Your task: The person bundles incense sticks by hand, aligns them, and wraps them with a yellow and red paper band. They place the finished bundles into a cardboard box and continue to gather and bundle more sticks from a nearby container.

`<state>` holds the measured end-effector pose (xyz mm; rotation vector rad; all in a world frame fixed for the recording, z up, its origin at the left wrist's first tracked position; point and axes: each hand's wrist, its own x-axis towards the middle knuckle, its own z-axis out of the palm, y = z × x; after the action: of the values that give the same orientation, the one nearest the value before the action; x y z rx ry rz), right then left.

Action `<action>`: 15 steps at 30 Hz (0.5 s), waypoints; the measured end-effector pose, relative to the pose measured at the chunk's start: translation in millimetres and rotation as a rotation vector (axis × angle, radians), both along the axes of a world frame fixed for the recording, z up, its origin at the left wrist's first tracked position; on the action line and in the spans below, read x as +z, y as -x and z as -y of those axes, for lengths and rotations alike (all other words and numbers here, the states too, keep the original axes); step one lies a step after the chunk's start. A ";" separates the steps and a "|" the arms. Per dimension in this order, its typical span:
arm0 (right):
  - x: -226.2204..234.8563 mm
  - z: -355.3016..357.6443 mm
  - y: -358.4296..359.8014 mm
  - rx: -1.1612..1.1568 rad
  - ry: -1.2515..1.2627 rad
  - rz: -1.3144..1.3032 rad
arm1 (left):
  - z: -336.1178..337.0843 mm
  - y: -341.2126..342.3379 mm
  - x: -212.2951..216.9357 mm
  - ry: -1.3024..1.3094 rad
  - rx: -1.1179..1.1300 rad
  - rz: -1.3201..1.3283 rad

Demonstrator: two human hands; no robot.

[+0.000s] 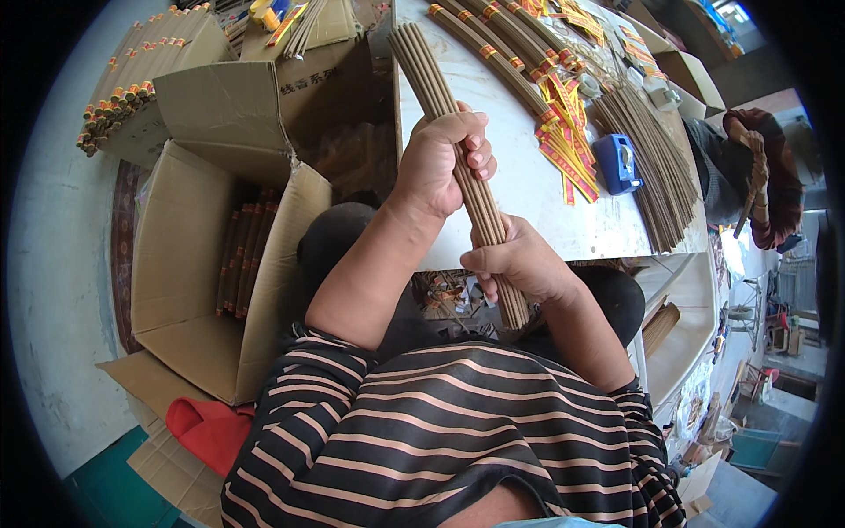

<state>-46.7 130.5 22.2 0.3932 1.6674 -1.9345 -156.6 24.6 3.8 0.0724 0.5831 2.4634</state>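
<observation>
A bundle of brown incense sticks [478,204] slants across the front of the white table, its upper end far left and its lower end past the near edge. My left hand [444,158] is wrapped round its upper half. Lower down, my right hand [519,260] grips the same bundle, thumb across the sticks. No band shows on the visible parts of this bundle. To the right lie red and yellow paper labels [568,145], a blue tape dispenser [618,165] and a spread of loose incense sticks [647,167].
Banded incense bundles [493,55] lie at the table's far side. At my left stands an open cardboard box [189,255] with several banded bundles inside. More bundles [132,70] are stacked at the far left, near a red cloth [211,431] lower down. Another person [766,176] is at the right.
</observation>
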 end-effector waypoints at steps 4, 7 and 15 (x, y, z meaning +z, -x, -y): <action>-1.7 -2.4 0.7 0.010 -0.003 0.013 | -0.3 0.2 -0.4 0.018 0.030 0.002; -5.2 7.7 3.8 -0.026 -0.597 -0.183 | -6.0 -3.4 1.9 0.266 0.183 -0.037; 3.2 -3.4 0.4 0.036 0.118 0.050 | 1.2 4.4 -3.3 -0.137 -0.023 -0.016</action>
<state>-47.1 133.9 25.5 0.3608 1.5107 -1.9688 -161.0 23.4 0.5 0.1527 0.4181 2.4801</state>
